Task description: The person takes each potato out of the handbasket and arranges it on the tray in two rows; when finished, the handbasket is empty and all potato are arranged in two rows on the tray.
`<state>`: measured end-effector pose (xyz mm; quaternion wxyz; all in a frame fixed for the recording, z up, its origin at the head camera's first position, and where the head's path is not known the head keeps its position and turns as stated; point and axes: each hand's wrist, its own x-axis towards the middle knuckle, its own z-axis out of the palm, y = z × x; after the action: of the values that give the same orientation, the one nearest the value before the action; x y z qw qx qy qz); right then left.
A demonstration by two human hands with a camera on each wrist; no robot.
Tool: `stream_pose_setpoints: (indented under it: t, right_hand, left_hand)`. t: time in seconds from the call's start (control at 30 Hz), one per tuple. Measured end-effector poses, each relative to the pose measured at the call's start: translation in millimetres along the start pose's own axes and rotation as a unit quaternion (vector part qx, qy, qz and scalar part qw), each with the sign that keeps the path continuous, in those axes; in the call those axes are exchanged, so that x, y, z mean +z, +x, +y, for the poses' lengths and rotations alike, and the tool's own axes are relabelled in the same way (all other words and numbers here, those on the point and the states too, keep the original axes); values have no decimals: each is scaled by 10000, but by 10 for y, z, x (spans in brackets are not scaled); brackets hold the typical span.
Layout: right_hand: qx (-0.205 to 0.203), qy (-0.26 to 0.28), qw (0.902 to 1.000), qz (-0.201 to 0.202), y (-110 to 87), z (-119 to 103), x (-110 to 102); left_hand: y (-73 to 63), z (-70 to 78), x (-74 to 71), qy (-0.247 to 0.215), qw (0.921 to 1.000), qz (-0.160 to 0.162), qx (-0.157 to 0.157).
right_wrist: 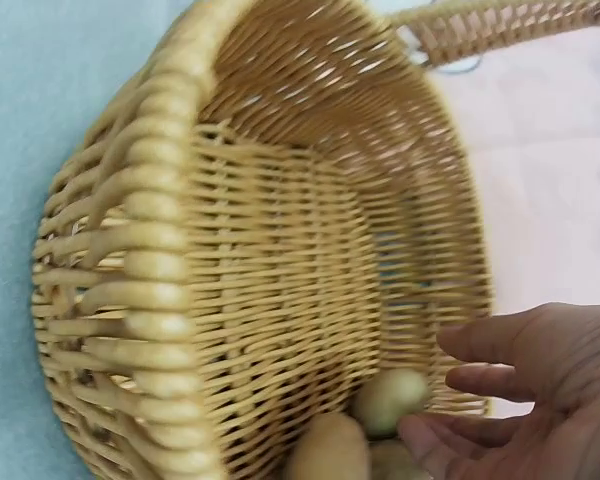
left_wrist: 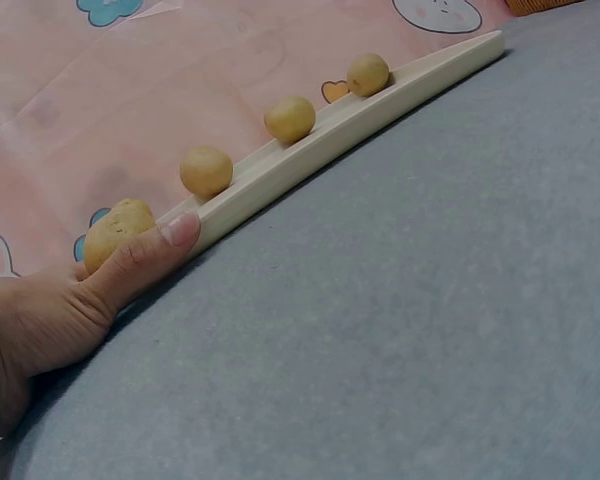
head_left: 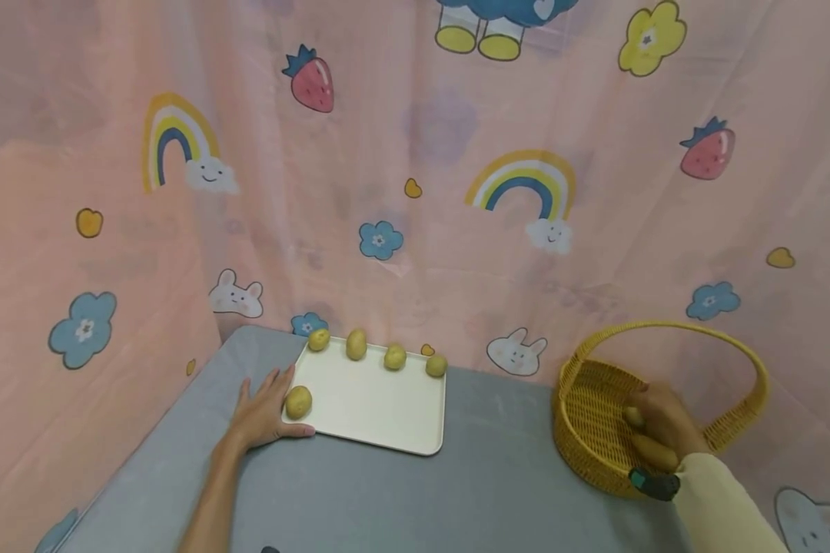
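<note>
My left hand (head_left: 266, 411) lies with spread fingers at the left end of a cream tray (head_left: 380, 407), its thumb (left_wrist: 145, 255) along the tray's near edge. Beside that hand, one potato (head_left: 298, 402) sits on the tray. More potatoes stand along the far rim, among them a potato (head_left: 356, 344) and a potato (head_left: 436, 365) at the far right corner. Inside a wicker basket (head_left: 595, 407), my right hand (head_left: 664, 421) reaches down with loosely bent fingers. In the right wrist view its fingertips are close to a greenish potato (right_wrist: 391, 401), with another potato (right_wrist: 330, 450) alongside.
The basket's tall arched handle (head_left: 671, 326) rises above the right forearm. A grey tabletop (head_left: 498, 461) lies between tray and basket. Behind it hangs a pink printed curtain (head_left: 429, 284). A dark strap (head_left: 653, 484) is on the right wrist.
</note>
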<state>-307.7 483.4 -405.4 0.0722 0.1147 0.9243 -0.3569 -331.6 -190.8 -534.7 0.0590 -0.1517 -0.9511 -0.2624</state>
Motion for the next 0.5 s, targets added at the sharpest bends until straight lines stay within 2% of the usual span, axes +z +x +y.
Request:
stream_pose_setpoints:
  t: [0.1, 0.23, 0.37, 0.5]
  right_hand:
    - [-1, 9, 10000, -61, 77, 114, 52]
    - [-193, -450, 9988, -9, 171, 193, 111]
    - [-479, -659, 9966, -132, 188, 196, 171]
    - [-598, -688, 9952, -341, 197, 175, 216]
  left_hand:
    - [-10, 4, 0, 5, 10000, -14, 4]
    - [-14, -3, 1, 13, 10000, -40, -39]
    - [-11, -11, -5, 8, 10000, -55, -52]
    - [-6, -12, -10, -10, 10000, -35, -29]
